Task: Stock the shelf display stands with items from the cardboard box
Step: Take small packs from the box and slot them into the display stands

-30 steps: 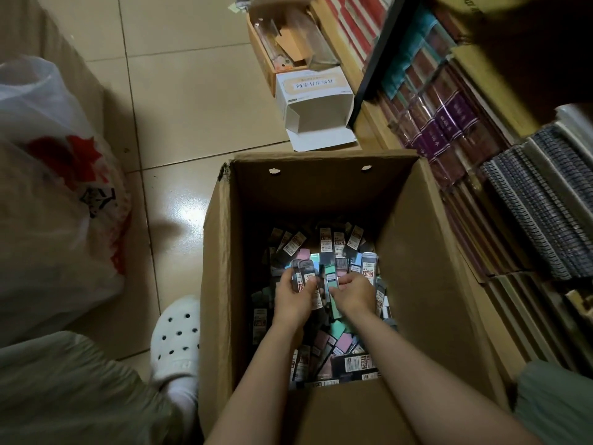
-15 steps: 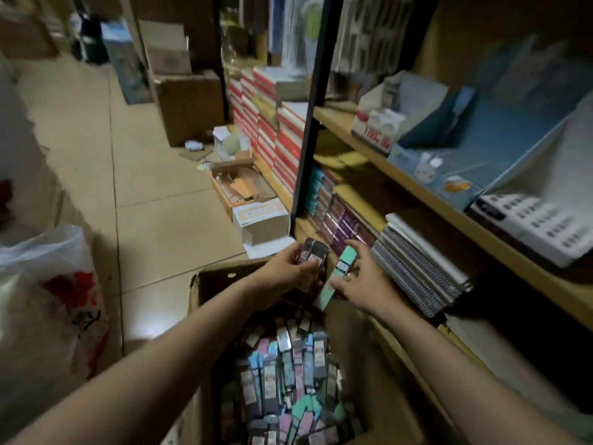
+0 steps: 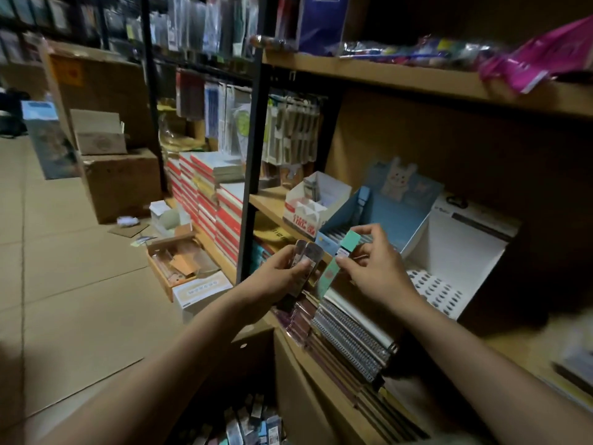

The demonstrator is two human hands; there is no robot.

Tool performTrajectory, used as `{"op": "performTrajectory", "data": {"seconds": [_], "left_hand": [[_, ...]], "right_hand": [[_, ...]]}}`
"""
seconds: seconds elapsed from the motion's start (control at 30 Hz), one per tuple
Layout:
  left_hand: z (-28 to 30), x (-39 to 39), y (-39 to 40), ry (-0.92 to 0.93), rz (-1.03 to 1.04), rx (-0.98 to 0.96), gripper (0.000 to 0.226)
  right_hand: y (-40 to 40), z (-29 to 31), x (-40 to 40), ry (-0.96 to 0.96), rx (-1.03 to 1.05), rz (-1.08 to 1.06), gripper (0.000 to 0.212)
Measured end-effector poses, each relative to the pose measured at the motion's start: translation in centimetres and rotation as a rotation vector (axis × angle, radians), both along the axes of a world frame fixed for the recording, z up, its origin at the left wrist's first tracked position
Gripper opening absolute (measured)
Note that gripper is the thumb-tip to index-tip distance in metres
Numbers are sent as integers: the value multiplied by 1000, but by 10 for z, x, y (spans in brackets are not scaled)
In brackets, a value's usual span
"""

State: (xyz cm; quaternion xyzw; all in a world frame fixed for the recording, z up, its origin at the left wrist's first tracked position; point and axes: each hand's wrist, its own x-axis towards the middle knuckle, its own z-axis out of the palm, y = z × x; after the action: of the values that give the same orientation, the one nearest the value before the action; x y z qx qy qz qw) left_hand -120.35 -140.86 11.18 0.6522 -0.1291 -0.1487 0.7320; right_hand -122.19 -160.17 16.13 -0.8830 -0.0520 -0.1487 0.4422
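Here, the left hand (image 3: 282, 273) grips two dark, grey-topped packs (image 3: 305, 256) side by side, fingers curled round them and the thumb pressed on their labelled faces. The right hand (image 3: 373, 268) pinches a single mint-green pack (image 3: 338, 261) between thumb and fingertips; the pack is tilted, its upper end leaning to the right. Both hands are raised level with the middle shelf (image 3: 269, 200), close together, the green pack just beside the dark ones.

Directly behind the right hand stands the blue display stand (image 3: 394, 216) with a rabbit figure on its back card, and its front trays hold rows of dark items. To its right sits a white display stand (image 3: 462, 255) whose perforated base shows rows of holes. To the left of the blue stand is a small white-and-red carton (image 3: 313, 207).

Below the hands, spiral notebooks (image 3: 349, 335) are stacked on a lower shelf. The cardboard box (image 3: 256, 348) sits at the bottom edge of the view, open, with more packs (image 3: 253, 425) of mixed colours lying inside. On the tiled floor (image 3: 80, 300) to the left are further cartons and stacked red-spined books (image 3: 208, 200).
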Motion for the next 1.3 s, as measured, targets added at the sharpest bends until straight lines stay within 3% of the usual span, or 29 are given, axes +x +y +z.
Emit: {"op": "performTrajectory", "data": {"seconds": [0.27,0.43,0.6,0.8,1.0,1.3], "left_hand": [[10,34,28,-18,136,-157,28],[6,50,31,-30,168,-171,24],[2,60,10,8,125,-263,25],[-11,58,-31,163,94,-216,21],[-4,59,-44,-16,52,-156,22],[-9,58,-49,-84,8,-51,23]], "right_hand": [[-24,57,41,-81,-4,-79,33],[-40,80,74,-233,-327,-223,25],[-53,77,102,-226,-511,-319,25],[-62,62,122,-132,-572,-349,31],[-65,50,130,-152,-608,-369,33],[-61,42,139,-171,-642,-397,26]]}}
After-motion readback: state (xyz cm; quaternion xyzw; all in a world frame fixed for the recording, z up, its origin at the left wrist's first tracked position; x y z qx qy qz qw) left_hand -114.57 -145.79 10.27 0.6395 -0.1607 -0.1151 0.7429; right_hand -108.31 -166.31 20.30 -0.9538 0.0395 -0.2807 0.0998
